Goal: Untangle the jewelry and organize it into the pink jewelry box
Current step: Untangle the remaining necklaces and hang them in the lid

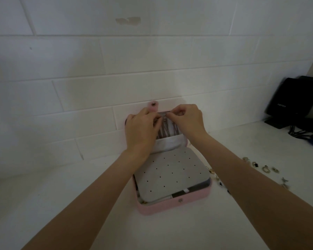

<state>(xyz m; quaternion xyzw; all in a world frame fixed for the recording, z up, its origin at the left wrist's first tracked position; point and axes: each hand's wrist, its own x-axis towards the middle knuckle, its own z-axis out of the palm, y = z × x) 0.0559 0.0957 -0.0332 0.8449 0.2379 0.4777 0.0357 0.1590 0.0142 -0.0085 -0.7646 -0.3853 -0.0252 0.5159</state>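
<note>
The pink jewelry box (170, 204) lies open on the white counter, its lid (172, 103) leaning against the tiled wall. A grey perforated earring panel (172, 174) covers the base. Several chains (167, 129) hang inside the lid above a white pouch (168, 143). My left hand (141, 130) and my right hand (187, 120) meet at the top of the lid's inside, fingers curled, pinching at the upper end of a chain near the hook bar (163, 114). What exactly sits between the fingertips is too small to tell.
Loose earrings and small jewelry pieces (266, 168) lie scattered on the counter right of the box. A black device (294, 101) with cables (305, 134) stands in the far right corner. The tiled wall rises directly behind the box.
</note>
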